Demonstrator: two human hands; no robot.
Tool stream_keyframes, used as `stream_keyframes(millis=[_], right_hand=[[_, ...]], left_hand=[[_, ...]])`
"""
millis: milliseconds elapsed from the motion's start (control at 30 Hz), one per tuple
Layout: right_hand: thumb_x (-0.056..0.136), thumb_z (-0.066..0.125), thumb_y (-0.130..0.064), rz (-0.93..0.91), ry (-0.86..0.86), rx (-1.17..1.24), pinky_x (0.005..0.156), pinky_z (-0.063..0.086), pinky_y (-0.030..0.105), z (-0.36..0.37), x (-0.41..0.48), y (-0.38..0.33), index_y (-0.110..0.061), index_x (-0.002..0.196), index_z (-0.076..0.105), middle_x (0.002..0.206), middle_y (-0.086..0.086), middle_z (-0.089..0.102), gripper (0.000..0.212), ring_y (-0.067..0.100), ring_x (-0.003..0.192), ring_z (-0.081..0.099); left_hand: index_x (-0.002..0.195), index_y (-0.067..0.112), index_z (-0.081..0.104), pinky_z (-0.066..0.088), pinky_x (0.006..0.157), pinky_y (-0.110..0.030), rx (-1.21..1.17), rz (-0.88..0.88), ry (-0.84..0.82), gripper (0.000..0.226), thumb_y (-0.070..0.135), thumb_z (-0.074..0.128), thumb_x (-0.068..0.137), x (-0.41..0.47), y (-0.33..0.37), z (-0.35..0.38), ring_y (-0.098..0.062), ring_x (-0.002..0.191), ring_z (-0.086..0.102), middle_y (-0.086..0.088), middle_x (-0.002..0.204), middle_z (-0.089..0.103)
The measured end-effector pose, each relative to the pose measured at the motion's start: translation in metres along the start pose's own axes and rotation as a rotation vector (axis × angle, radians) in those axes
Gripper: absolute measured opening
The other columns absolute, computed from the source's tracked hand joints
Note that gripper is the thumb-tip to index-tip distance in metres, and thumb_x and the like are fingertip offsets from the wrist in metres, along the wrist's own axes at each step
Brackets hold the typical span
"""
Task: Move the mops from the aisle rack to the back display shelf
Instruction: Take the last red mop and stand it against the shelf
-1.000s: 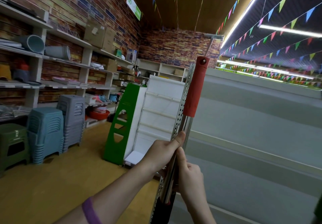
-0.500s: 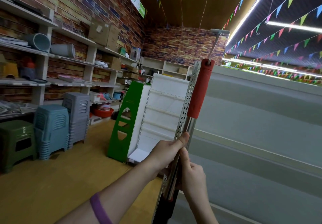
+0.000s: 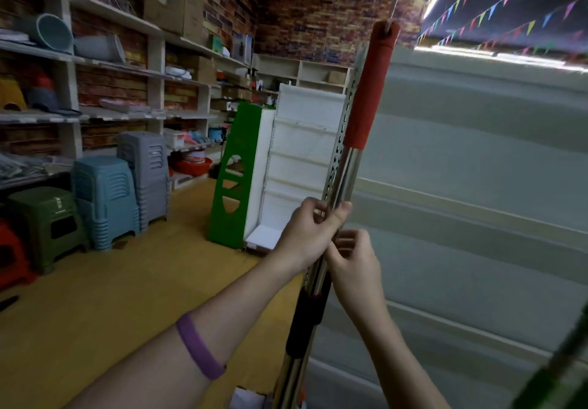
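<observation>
Two hands were wrapped around one mop handle [image 3: 345, 179] in front of me. My left hand [image 3: 310, 233] was curled tight on the bare metal pole, thumb pressed against it, a purple band [image 3: 199, 346] on that forearm. My right hand [image 3: 356, 262] gripped the same pole just below, fingers closed round it. The mop stood nearly upright beside the slotted upright [image 3: 342, 128] of the grey aisle rack [image 3: 477, 185], its red grip [image 3: 370, 87] uppermost and a black sleeve [image 3: 305, 322] under my hands. I counted three stool stacks, green [image 3: 47, 224], blue [image 3: 105, 198] and grey [image 3: 146, 170], on the floor near the wall shelves.
</observation>
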State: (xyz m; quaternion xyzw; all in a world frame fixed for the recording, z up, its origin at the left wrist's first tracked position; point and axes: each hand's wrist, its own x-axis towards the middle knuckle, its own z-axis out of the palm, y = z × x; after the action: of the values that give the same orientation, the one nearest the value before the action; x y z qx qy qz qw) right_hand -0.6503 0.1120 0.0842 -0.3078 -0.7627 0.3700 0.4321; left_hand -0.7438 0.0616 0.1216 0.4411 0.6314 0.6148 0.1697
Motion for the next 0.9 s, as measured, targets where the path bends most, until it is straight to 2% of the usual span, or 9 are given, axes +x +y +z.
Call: stream_keyframes(millis=[133,200,267,333,533,633,700,833,900], right_hand=[[0.094,0.062,-0.038,-0.015,-0.07,0.086,0.105,0.033,0.023,-0.004,0.004,0.002,-0.019,0.148,0.03,0.14,-0.008,0.036,0.066,0.004,0.13,0.035],[0.102,0.048,-0.037,0.035,-0.163,0.235,0.112,0.025,0.024,-0.006,0.009,0.001,-0.021,0.157,0.015,0.155,-0.009,0.026,0.066,0.002,0.139,0.026],[0.105,0.036,-0.043,0.06,-0.175,0.305,0.11,0.025,0.021,0.004,0.018,0.001,-0.023,0.159,0.01,0.163,-0.004,0.021,0.064,0.006,0.146,0.024],[0.097,0.033,-0.065,0.064,-0.122,0.314,0.106,0.027,0.018,0.016,0.023,-0.003,-0.024,0.159,0.011,0.163,-0.002,0.024,0.078,0.01,0.148,0.026],[0.078,0.043,-0.08,-0.031,0.01,0.419,0.12,0.031,0.03,0.02,0.039,-0.009,-0.024,0.159,0.01,0.165,-0.002,0.022,0.104,0.008,0.147,0.029],[0.052,0.049,-0.099,-0.076,-0.008,0.373,0.097,0.037,0.002,0.014,0.044,-0.012,-0.029,0.158,0.012,0.16,-0.009,0.023,0.132,-0.001,0.14,0.03],[0.049,0.049,-0.1,-0.101,-0.024,0.363,0.094,0.035,-0.002,0.011,0.049,-0.008,-0.032,0.157,0.011,0.158,-0.012,0.023,0.134,-0.003,0.14,0.028],[0.062,0.058,-0.09,-0.114,-0.104,0.426,0.12,0.03,0.048,0.012,0.058,0.002,-0.034,0.157,0.017,0.163,-0.004,0.028,0.118,0.011,0.15,0.027],[0.063,0.059,-0.089,-0.107,-0.119,0.43,0.12,0.027,0.056,0.013,0.059,0.003,-0.034,0.157,0.018,0.162,-0.003,0.029,0.116,0.015,0.151,0.024]], left_hand=[[0.139,0.028,0.042,0.038,0.08,-0.016,-0.132,-0.065,-0.202,0.056,0.063,0.037,0.095,-0.002,-0.002,-0.001,0.003,0.104,0.051,0.016,0.12,0.054],[0.144,0.027,0.043,0.04,0.088,-0.019,-0.167,-0.083,-0.276,0.065,0.066,0.025,0.096,0.0,-0.003,0.002,0.0,0.115,0.051,0.009,0.137,0.054],[0.147,0.027,0.042,0.042,0.084,-0.016,-0.199,-0.094,-0.309,0.068,0.066,0.02,0.096,0.004,-0.003,0.003,-0.003,0.12,0.051,0.008,0.141,0.052],[0.148,0.026,0.04,0.04,0.081,-0.012,-0.213,-0.089,-0.338,0.069,0.066,0.019,0.097,0.009,-0.003,0.003,-0.001,0.118,0.049,0.009,0.143,0.048],[0.146,0.032,0.04,0.038,0.111,-0.035,-0.402,0.002,-0.38,0.112,0.092,0.056,0.053,0.028,-0.008,0.005,-0.007,0.13,0.05,0.006,0.145,0.049],[0.146,0.04,0.033,0.037,0.113,-0.042,-0.403,0.099,-0.434,0.11,0.088,0.063,0.051,0.043,-0.007,0.002,-0.004,0.132,0.045,0.009,0.147,0.043],[0.15,0.036,0.029,0.029,0.117,-0.048,-0.422,0.151,-0.453,0.111,0.081,0.069,0.057,0.054,-0.01,-0.001,-0.01,0.14,0.037,0.005,0.153,0.039],[0.151,0.03,0.03,0.048,0.104,-0.035,-0.466,0.147,-0.506,0.116,0.075,0.075,0.055,0.061,-0.014,0.0,-0.018,0.138,0.043,-0.006,0.15,0.042],[0.149,0.031,0.033,0.052,0.096,-0.033,-0.474,0.123,-0.537,0.113,0.076,0.075,0.054,0.064,-0.019,0.002,-0.021,0.134,0.047,-0.005,0.144,0.047]])
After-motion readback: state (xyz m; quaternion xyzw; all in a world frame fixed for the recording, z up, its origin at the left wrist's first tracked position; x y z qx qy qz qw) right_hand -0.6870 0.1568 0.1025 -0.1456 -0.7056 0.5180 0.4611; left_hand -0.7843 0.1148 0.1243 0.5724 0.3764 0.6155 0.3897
